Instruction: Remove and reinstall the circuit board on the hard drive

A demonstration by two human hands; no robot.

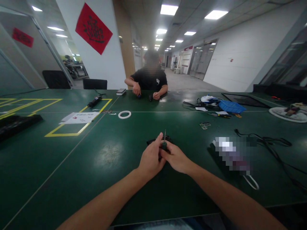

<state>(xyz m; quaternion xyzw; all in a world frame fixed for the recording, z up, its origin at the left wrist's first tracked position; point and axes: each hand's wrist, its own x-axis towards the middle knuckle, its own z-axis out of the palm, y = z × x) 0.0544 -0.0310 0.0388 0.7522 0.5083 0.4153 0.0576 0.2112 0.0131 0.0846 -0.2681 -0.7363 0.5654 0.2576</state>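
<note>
Both hands meet over the green table (107, 185), near the middle of the view. Held in my right hand (178, 159) is a screwdriver (164, 145) with a dark green handle, its thin metal shaft pointing up and away from me. My left hand (149, 159) is curled right beside it, thumb raised along the handle; what its fingers close on is hidden. Just beyond my fingers lies a flat black part (169, 139), mostly covered by the hands, so its kind does not show.
Across the table sits a person (150, 78) with both hands on small dark objects. To the right are a blurred-out object (231, 155), black cables (271, 140), a small circuit board (204, 125) and a blue tray (231, 106). A white ring (124, 117) and papers (80, 118) lie left.
</note>
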